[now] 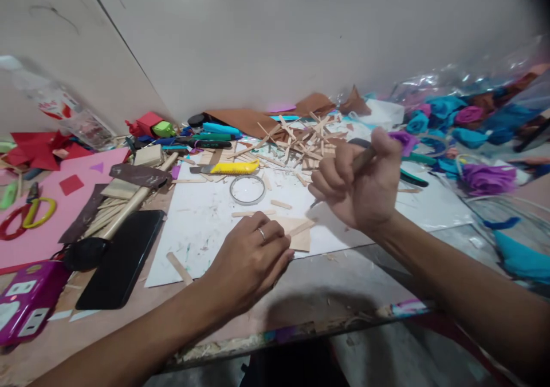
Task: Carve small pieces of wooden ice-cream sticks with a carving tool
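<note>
My left hand [253,255], a ring on one finger, rests low over the white board [197,204] near its front edge. Its closed fingers hold down a thin wooden strip [303,228] lying on a flat, pale wooden piece [303,243]. Raised to the right of it, my right hand [358,181] is closed round a dark, slim, pen-like tool [364,161]; a narrow tip points down toward the board. Beyond my left hand are a tape ring [248,189] and a yellow box cutter [234,168]. Small wooden sticks lie between the ring and my left hand.
Behind the board is a heap of wooden sticks [301,141] near brown paper [240,121]. At left are a black phone [122,261], a hammer-like tool [124,209], scissors [32,212] and a purple socket block [32,301]. Paper flowers [487,176] lie right.
</note>
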